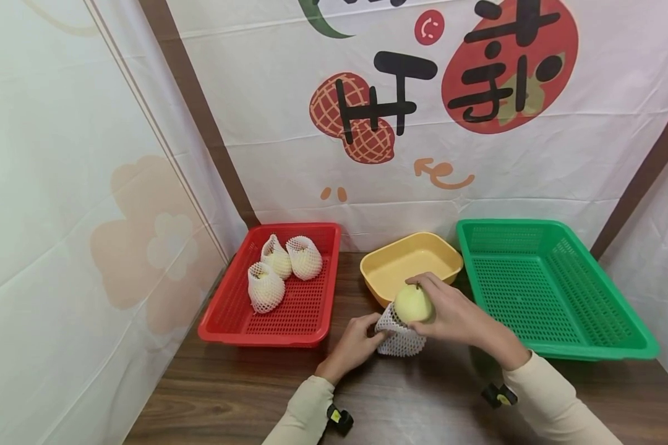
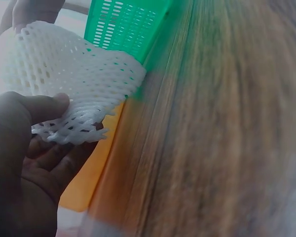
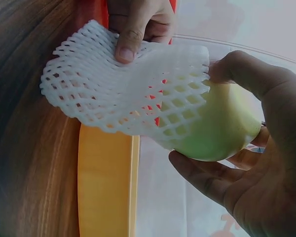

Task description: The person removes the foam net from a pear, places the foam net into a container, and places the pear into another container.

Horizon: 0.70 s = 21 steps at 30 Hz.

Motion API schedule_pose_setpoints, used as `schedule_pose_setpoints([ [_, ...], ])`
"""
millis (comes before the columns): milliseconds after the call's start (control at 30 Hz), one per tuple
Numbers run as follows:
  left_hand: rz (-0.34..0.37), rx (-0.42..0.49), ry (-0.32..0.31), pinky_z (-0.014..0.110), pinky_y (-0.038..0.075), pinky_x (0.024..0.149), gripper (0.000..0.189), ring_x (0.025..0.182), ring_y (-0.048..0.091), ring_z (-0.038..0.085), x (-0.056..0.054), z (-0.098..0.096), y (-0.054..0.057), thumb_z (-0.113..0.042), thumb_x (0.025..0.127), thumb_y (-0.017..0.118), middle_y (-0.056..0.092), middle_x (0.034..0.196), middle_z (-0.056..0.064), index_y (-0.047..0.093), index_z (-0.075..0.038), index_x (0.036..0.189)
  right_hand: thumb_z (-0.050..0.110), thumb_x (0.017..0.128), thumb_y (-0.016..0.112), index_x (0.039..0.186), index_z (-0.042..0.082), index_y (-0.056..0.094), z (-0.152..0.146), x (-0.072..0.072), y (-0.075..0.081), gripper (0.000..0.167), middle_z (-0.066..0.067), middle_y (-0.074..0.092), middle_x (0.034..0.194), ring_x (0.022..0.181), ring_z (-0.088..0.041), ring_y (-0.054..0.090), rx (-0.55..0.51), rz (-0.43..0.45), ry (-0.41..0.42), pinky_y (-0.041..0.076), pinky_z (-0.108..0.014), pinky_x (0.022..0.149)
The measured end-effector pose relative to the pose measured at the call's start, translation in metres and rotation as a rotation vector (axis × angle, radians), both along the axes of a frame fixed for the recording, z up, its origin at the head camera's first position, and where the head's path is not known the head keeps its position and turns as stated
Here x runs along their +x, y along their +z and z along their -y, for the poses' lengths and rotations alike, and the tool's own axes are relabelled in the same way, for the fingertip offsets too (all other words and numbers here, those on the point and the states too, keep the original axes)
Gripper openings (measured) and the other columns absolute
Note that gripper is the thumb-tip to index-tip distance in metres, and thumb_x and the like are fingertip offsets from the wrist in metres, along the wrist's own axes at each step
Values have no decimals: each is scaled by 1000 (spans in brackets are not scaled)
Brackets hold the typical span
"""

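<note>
My right hand (image 1: 456,311) grips a pale yellow-green pear (image 1: 412,303) with a short stem, thumb and fingers round its sides. The pear's lower end sits inside the mouth of a white foam net sleeve (image 1: 401,340), which covers about half of it in the right wrist view. With thumb and fingers my left hand (image 1: 356,343) pinches the sleeve from the left side. The sleeve's far end hangs loose and flattened, as the left wrist view shows. Both hands are above the table, in front of the yellow basin (image 1: 370,281).
At the left stands a red basket (image 1: 306,318) holding several net-sleeved pears (image 1: 266,288). A green basket (image 1: 523,303) is at the right, its perforated floor showing. A white printed cloth (image 1: 289,173) hangs behind the wooden table (image 1: 200,383).
</note>
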<state>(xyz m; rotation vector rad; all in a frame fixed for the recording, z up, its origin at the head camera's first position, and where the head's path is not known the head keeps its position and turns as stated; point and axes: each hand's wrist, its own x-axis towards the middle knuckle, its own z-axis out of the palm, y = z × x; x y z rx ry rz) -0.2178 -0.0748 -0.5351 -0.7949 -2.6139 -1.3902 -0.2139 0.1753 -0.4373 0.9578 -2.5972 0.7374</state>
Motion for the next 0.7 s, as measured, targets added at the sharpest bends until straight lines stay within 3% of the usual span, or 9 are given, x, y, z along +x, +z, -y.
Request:
schedule_pose_setpoints([
  [467,-32,30,45,21,51,78,13,87,60,5,-1,-1,1,-21,100,76,76,98,2,74,-11,107,30,79,93,141,9,55,-15,-8,14,75,-9,62,131,99,-19,66,-1,33,-34,59,-38,78],
  [700,-41,72,68,24,52,74,13,83,60,6,0,-1,4,-23,99,77,74,93,3,74,-11,103,29,80,92,141,9,54,-21,-12,21,75,-12,63,131,101,-23,65,-6,61,-70,58,-42,80],
])
